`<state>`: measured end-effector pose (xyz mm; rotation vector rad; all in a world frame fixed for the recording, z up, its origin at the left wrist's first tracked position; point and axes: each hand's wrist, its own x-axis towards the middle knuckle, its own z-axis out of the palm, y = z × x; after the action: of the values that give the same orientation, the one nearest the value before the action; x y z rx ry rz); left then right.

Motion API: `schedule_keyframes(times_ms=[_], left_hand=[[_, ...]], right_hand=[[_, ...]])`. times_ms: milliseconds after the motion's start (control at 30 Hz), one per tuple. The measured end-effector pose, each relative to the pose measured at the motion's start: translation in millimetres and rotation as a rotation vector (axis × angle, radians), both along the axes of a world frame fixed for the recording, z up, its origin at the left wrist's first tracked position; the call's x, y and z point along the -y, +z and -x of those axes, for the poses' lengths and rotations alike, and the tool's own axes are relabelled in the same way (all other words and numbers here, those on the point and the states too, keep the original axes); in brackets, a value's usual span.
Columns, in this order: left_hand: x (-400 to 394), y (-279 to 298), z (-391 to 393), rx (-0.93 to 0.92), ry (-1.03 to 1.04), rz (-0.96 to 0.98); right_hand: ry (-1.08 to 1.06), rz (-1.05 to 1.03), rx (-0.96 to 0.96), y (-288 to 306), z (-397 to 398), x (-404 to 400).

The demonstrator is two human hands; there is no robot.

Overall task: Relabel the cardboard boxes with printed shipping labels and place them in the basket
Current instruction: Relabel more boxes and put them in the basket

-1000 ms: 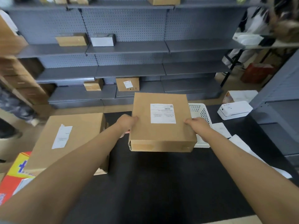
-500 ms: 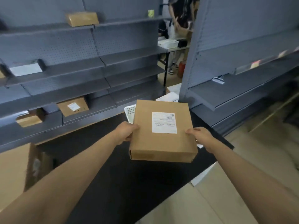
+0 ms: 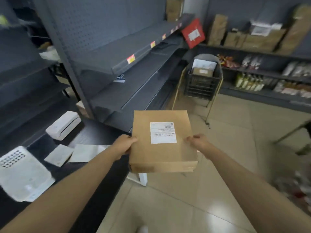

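Note:
I carry a flat brown cardboard box (image 3: 161, 153) in front of me, over the floor just past the table's corner. A white printed shipping label (image 3: 162, 132) is stuck on its top. My left hand (image 3: 125, 144) grips the box's left edge and my right hand (image 3: 198, 142) grips its right edge. A black wire basket (image 3: 202, 86) on a thin gold stand is ahead by the shelving, with a brown box and a white parcel inside it.
The black table (image 3: 94, 165) lies at my left with a white label printer (image 3: 64, 125), loose label sheets (image 3: 75, 153) and a white perforated bin (image 3: 21, 174). Grey shelving (image 3: 127, 78) runs along the left. Stocked shelves line the far wall. Tiled floor lies between me and the basket.
I have turned right, away from the table, with the box still held in both hands. The wire basket and the stocked shelves have come into view; the table slid off to the left.

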<state>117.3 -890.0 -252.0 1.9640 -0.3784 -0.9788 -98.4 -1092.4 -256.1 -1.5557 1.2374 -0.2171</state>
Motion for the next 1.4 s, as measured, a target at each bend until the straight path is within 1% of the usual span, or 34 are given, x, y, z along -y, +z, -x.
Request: schedule_keyframes(times_ms=[133,233,333,533,700,833,967,1167,1233,1400], left_hand=[[86.6,-15.4,3.8,-0.041,-0.127,-0.007],[154.2,-27.3,0.8,-0.079,-0.201,-0.005],[218.8,-35.6,-4.3,-0.123,-0.25,-0.011],[328.1,-33.0,-29.4,-0.113,-0.295,-0.034],[402.8,-35.3,-48.4,-0.1,-0.331,-0.061],[469.3,-46.4,-65.8,-0.115,-0.338,-0.079],[543.2,-49.2,-84.1,-0.111,-0.314,-0.072],[639.8,-35.6,-113.5,-0.058,-0.287,-0.039],[665.2,-34.5,-120.7,-0.063,-0.267,-0.038],[726.3,-40.6,-141.5,-0.079,-0.231,-0.063]], right_hand=[[-0.092,-0.023,-0.053,-15.4,35.2,53.2],[-0.171,-0.041,-0.092,-20.6,45.1,96.5],[-0.258,-0.019,-0.126,-21.9,42.5,143.0],[-0.362,0.02,-0.145,-19.4,21.7,228.8],[-0.387,-0.004,-0.167,-26.8,8.0,289.3],[-0.382,-0.027,-0.191,-37.6,-7.7,356.9],[-0.353,-0.042,-0.175,-44.0,-28.6,441.8],[-0.262,-0.014,-0.13,-31.6,-56.7,557.9],[-0.253,-0.021,-0.108,-30.4,-67.1,587.3],[-0.243,-0.038,-0.145,-38.6,-92.3,651.7]])
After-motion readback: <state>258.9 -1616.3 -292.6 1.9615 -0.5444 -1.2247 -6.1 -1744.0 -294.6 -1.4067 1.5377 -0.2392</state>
